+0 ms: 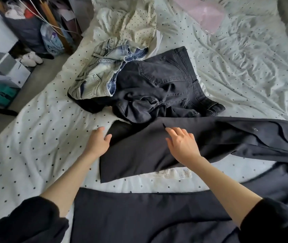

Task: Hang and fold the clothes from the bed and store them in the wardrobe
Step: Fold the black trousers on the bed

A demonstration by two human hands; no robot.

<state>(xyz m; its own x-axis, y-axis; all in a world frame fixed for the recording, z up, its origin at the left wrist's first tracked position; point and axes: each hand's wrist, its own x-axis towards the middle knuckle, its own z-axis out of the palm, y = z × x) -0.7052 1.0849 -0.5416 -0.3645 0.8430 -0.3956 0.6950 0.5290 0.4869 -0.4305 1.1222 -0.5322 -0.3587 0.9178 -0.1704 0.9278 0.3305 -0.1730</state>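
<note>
Bare dotted sheet (pixel 39 137) lies open at the left, from the near edge up to the clothes pile. Far right, rumpled sheet is open too. Mid-bed is blocked: black jeans (pixel 167 88) and light jeans (pixel 97 74) heaped together, a dotted top (pixel 132 27) beyond them. Dark trousers (pixel 174 148) span the near right side. A strip of sheet stays free just near them.

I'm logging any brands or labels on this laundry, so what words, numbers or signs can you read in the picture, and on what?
No text can be read.
White care label sticking out from under the dark trousers: it carries print, too blurred to read.
Printed bag on the floor beside the bed: coloured markings, too small to read.
Light blue jeans and black jeans: no readable tag shows.
</note>
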